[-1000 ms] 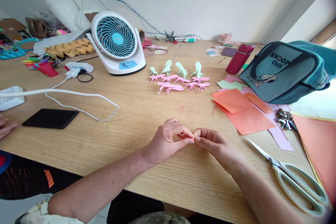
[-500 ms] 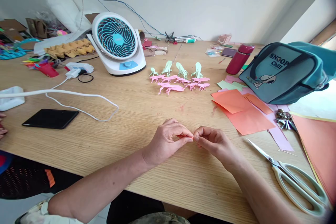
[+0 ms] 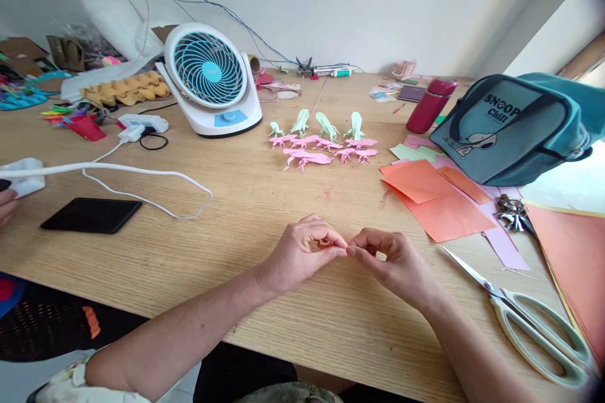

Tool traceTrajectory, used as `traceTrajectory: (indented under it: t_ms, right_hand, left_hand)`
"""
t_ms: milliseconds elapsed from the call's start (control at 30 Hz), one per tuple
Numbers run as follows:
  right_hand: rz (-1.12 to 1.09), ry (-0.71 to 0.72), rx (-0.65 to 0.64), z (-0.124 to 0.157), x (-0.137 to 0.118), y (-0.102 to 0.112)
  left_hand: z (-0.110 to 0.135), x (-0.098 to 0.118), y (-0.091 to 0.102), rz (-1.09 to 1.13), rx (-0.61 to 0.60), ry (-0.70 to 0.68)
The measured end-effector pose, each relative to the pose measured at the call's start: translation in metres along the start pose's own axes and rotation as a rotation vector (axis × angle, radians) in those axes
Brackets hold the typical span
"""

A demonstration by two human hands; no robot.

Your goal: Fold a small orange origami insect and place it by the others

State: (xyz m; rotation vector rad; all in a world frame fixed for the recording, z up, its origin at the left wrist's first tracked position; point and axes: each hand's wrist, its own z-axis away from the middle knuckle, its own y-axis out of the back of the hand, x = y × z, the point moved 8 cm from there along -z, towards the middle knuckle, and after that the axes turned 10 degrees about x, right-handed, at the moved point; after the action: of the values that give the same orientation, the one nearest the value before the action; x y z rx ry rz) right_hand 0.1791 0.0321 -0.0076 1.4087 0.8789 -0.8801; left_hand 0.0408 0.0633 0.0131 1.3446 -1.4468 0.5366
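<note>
Between the fingertips of my left hand (image 3: 302,255) is a small folded piece of orange paper (image 3: 325,244), mostly hidden by the fingers. My right hand (image 3: 390,261) pinches the same paper at its right end, thumb against index finger. The two hands meet tip to tip just above the table's front part. Beyond them stand several pink folded-paper figures (image 3: 307,157) and several pale green folded-paper figures (image 3: 326,127). Orange paper sheets (image 3: 454,214) lie to the right of my right hand, with large scissors (image 3: 529,321) nearer to me, blades pointing away.
A white fan (image 3: 212,75) stands at the back left, a black phone (image 3: 91,215) and white cable (image 3: 155,169) in front of it. Another person's hand (image 3: 6,204) shows at the left edge. A red bottle (image 3: 431,107) and teal bag (image 3: 510,129) stand at the right.
My hands keep their pinch, with only a slight shift of the fingers and paper. The other person's hand has moved further up into view, now with a dark thing at its fingers.
</note>
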Motion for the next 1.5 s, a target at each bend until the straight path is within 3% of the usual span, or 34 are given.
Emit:
traceTrajectory:
  t_ms: [200, 333, 633, 833, 1033, 1233, 1500]
  right_hand:
    - [0.063, 0.091, 0.072, 0.0, -0.008, 0.004]
    - [0.052, 0.099, 0.043, 0.001, -0.009, 0.002]
    - [0.025, 0.08, 0.022, 0.003, -0.011, 0.001]
    - [-0.152, -0.07, -0.118, 0.002, 0.005, -0.009]
    - [-0.232, -0.131, -0.147, 0.001, 0.009, -0.012]
    - [-0.254, -0.137, -0.147, 0.001, 0.009, -0.012]
    - [-0.131, -0.084, -0.105, 0.001, 0.006, -0.009]
  left_hand:
    - [0.001, -0.011, 0.0, 0.037, -0.004, 0.176]
    - [0.002, -0.017, -0.005, 0.097, -0.042, 0.291]
    - [0.001, -0.015, -0.009, 0.159, -0.07, 0.336]
    - [-0.002, -0.007, -0.006, 0.132, -0.066, 0.248]
    - [-0.002, -0.003, -0.008, 0.17, -0.068, 0.194]
    - [-0.001, -0.001, -0.008, 0.152, -0.069, 0.088]
    - [-0.002, 0.016, 0.001, -0.026, -0.008, -0.175]
